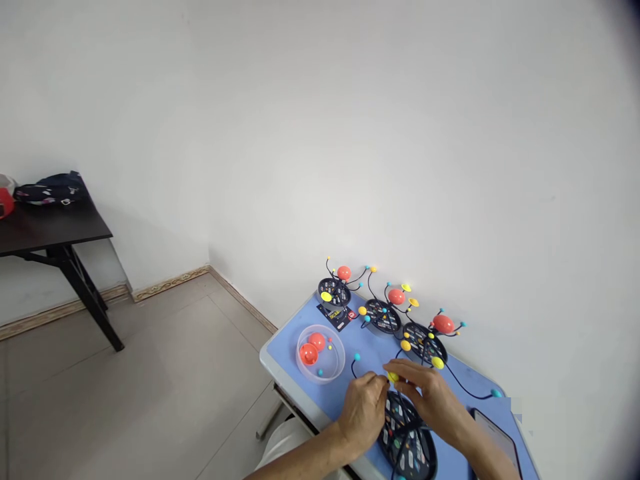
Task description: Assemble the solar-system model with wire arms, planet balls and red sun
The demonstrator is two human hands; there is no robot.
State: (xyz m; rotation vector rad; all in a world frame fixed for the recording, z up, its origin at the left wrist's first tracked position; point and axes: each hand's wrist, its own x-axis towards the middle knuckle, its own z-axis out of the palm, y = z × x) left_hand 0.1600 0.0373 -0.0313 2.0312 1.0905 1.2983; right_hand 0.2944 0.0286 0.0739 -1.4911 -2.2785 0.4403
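My left hand and my right hand meet over a black round toy base on the blue table. Both pinch around a small yellow ball between their fingertips. A thin black wire arm with a teal ball curves up just left of my left hand. Three assembled solar-system models stand along the wall: one at the left, one in the middle, and one at the right, each with an orange ball on top.
A clear plastic bowl holds two orange halves and small beads. A small black card lies behind it. A phone rests at the table's right. A dark side table with a bag stands far left.
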